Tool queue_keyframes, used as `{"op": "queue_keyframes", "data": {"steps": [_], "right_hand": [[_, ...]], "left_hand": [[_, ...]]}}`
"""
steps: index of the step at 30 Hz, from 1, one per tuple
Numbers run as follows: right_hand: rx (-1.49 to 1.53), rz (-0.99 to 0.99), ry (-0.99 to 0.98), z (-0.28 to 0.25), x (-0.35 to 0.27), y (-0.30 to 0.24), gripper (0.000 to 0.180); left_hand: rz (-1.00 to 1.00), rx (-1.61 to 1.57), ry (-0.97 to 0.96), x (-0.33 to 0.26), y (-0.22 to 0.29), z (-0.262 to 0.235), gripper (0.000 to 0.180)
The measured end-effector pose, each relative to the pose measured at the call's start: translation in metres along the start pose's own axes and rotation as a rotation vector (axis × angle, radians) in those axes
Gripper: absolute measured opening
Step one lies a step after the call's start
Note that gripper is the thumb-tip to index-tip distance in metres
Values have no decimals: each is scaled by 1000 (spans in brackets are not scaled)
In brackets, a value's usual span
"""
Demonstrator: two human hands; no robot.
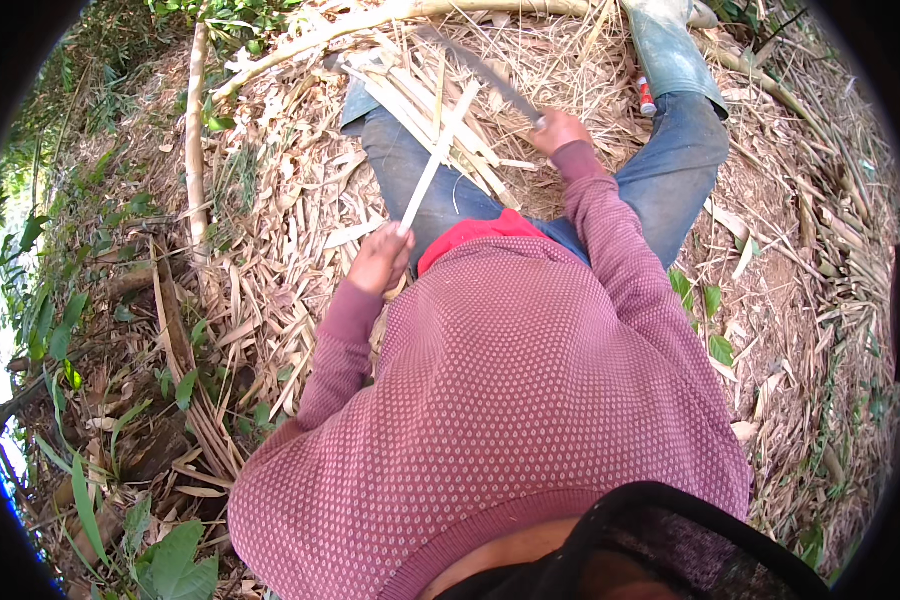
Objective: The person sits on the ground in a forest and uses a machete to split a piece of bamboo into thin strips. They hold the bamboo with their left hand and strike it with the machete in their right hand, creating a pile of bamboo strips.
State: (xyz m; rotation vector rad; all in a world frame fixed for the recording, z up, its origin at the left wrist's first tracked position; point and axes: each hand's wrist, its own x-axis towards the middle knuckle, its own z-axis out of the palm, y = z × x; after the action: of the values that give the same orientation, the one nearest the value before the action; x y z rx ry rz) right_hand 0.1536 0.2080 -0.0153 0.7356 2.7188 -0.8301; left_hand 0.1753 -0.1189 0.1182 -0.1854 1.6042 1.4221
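Note:
My left hand [377, 258] is closed around the lower end of a pale split strip [436, 160], perhaps bamboo. The strip slants up and to the right across my left thigh. In my right hand [560, 133] is the handle of a machete [482, 72], its long dark blade pointing up and left, apart from the strip in my left hand. Several more pale strips [408, 108] lie in a loose pile between my knees, partly over my left leg, beneath the held strip.
A long bare branch [370, 18] curves across the ground beyond my feet. An upright thin pole [197, 140] stands at the left. By my right shin lies a small red-and-white object [646, 97]. Dry leaves and shavings [270, 300] cover the ground, with green plants [175, 565] at the left.

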Motion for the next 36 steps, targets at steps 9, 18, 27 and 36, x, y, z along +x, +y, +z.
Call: {"op": "queue_keyframes", "data": {"steps": [9, 18, 27, 36], "right_hand": [[1058, 86, -162, -1, -18, -26, 23], [1216, -224, -205, -3, -45, -62, 21], [1248, -299, -66, 8, -28, -34, 24], [1208, -378, -36, -1, -15, -3, 22]], "left_hand": [[516, -165, 356, 60, 15, -26, 33], [622, -463, 163, 154, 47, 28, 25], [405, -275, 222, 155, 39, 33, 22], [548, 1085, 557, 62, 105, 5, 28]]}}
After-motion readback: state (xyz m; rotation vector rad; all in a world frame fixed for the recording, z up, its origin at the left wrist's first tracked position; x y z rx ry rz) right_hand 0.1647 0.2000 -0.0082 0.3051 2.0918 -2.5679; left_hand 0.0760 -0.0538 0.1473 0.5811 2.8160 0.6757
